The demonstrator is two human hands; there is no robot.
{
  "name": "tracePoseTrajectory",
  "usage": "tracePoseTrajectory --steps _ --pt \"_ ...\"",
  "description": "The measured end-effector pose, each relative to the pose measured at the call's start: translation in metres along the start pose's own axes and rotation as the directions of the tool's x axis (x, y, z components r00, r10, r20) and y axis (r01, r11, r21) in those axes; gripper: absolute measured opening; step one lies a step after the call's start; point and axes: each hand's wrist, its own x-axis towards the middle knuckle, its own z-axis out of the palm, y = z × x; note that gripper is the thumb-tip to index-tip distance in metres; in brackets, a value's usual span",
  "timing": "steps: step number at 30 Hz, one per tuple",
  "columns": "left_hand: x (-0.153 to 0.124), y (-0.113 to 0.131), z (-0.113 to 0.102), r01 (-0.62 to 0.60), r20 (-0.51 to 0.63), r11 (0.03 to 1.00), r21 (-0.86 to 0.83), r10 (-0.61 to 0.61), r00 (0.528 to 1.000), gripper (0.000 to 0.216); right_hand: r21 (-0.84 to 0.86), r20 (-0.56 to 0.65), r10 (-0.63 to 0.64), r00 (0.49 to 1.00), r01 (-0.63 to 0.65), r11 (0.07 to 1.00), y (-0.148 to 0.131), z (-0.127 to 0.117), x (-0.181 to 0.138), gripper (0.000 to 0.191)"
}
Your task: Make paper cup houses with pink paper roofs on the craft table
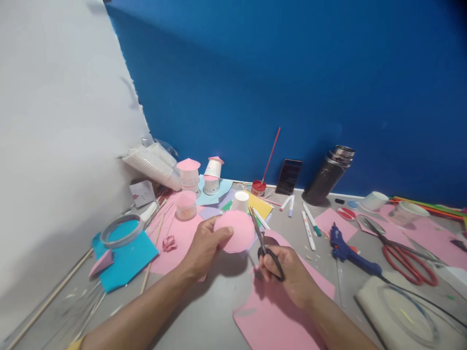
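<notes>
My left hand [205,245] is closed on a round pink paper disc [236,231], holding it up above the grey table [215,311]. My right hand [288,272] grips black-handled scissors [263,240], whose blades point up and touch the right edge of the disc. Under my right hand lies a pink paper sheet [277,311] with a curved cut-out.
Paper cup houses with pink roofs [200,175] stand at the back with a stack of white cups [153,163]. A blue glue gun [350,253], red scissors [404,257], markers [308,226], a phone [288,176], a dark flask [328,175] and a red paint pot [259,187] lie right.
</notes>
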Motion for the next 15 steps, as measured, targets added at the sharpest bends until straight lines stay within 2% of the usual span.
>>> tracePoseTrajectory --steps 6,15 --pt "-0.0011 0.0027 0.0001 0.0 0.017 0.999 0.045 -0.001 1.0 0.029 -0.033 0.022 -0.01 1.0 0.011 0.999 -0.0023 -0.0003 -0.0011 0.057" --pt "-0.0015 0.0048 0.0016 0.017 0.033 0.999 0.034 -0.018 0.999 0.036 0.004 -0.006 0.025 1.0 -0.025 1.0 -0.0085 0.0042 -0.0008 0.038"
